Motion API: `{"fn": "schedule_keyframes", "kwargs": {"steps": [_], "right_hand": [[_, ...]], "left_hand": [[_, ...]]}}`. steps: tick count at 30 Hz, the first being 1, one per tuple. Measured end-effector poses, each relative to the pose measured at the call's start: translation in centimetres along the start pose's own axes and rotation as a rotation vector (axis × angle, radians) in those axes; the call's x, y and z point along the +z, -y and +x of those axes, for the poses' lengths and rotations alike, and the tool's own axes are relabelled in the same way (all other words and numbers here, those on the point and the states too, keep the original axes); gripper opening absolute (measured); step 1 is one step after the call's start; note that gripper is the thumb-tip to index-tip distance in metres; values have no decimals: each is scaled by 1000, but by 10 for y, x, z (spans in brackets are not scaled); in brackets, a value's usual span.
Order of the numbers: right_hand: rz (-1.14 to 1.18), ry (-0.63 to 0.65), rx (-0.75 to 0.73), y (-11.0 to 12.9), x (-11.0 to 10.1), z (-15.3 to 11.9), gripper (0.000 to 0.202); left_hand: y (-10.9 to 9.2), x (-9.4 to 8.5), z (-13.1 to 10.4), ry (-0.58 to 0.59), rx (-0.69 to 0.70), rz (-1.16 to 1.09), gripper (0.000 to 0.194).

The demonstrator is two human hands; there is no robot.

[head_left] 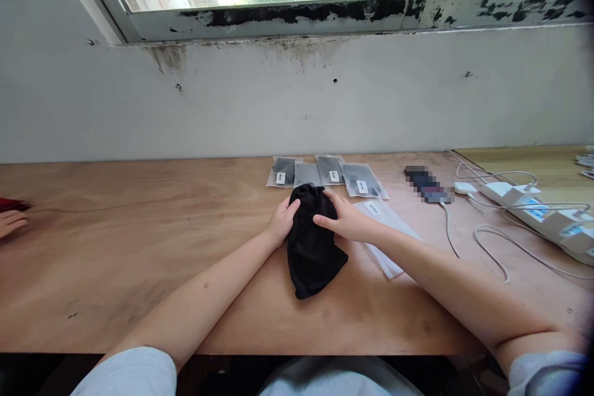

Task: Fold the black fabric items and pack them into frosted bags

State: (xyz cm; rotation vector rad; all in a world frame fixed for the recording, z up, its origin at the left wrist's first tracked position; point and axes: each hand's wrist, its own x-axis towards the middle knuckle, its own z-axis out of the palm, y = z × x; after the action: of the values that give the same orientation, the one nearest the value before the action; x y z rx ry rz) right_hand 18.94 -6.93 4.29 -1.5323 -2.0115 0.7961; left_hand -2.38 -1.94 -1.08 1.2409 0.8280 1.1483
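A black piece of cloth [312,247] lies bunched on the wooden table [139,241] in front of me. My left hand [281,220] grips its upper left edge. My right hand [346,219] rests on its upper right part, fingers pressed flat on the fabric. Under my right wrist lies an empty clear plastic bag with a white label [385,223].
Several clear bags holding dark items [325,173] lie in a row near the wall. To the right are a blurred phone [427,184], white cables [492,253] and a white power strip [542,210]. Another person's hand [12,221] shows at the left edge.
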Motion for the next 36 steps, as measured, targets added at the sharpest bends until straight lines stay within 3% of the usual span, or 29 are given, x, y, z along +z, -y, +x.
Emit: {"fn": "schedule_keyframes", "kwargs": {"steps": [6,11,15,18,21,26,32,36], "right_hand": [[-123,45,-41,4,20,-12,113],[-97,-59,-179,-3,21,1,69],[-8,-123,-199,-8,-8,15,30],[151,-181,-154,-9,-40,20,17],[373,-132,-129,-6,-75,16,19],[569,-34,-337,9,-118,-4,19],[642,22,-491,32,-143,-40,18],[721,-40,-542,36,-147,-47,24]], "left_hand": [[-3,1,0,-33,15,-3,44],[-4,-1,-1,-50,24,-9,43],[-15,-2,1,-68,-23,-58,37],[-38,-9,6,-22,-68,-55,33],[-70,-20,8,88,-108,-31,36],[-121,-25,1,272,-76,127,30],[-174,-15,-31,354,-53,204,37],[-185,-19,-37,314,-58,157,38]]}}
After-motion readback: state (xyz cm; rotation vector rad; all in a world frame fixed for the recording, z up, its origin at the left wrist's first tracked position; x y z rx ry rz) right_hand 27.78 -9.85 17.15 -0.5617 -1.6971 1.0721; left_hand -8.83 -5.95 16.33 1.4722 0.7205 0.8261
